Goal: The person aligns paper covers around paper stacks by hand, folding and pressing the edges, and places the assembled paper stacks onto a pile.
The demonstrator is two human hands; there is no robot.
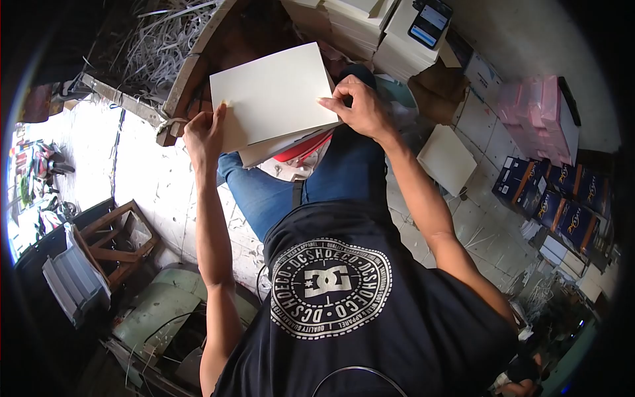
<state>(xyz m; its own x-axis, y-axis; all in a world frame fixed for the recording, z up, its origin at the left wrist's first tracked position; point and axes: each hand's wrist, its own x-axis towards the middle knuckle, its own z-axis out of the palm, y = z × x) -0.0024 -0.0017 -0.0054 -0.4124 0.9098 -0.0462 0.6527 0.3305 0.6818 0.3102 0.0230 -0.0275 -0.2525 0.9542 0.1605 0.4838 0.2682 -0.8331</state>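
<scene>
A cream-coloured paper sheet point(271, 92) lies between my two hands, over a pile of similar paper point(261, 153) above my lap. At the sheet's left edge is my left hand point(206, 135), closed with thumb and fingers pinching that edge. My right hand point(357, 106) is closed too, its thumb and forefinger pinched at the right edge of the same sheet. Something red point(297, 151) shows beneath the pile, between my knees. How many sheets are pinched cannot be made out.
Tall paper stacks point(354, 30) stand ahead, one bearing a phone point(430, 25). Shredded strips point(162, 43) fill a spot at upper left. At right are pink-wrapped packs point(537, 109), blue boxes point(552, 198) and a cream stack point(446, 161). A wooden frame point(119, 251) stands at left.
</scene>
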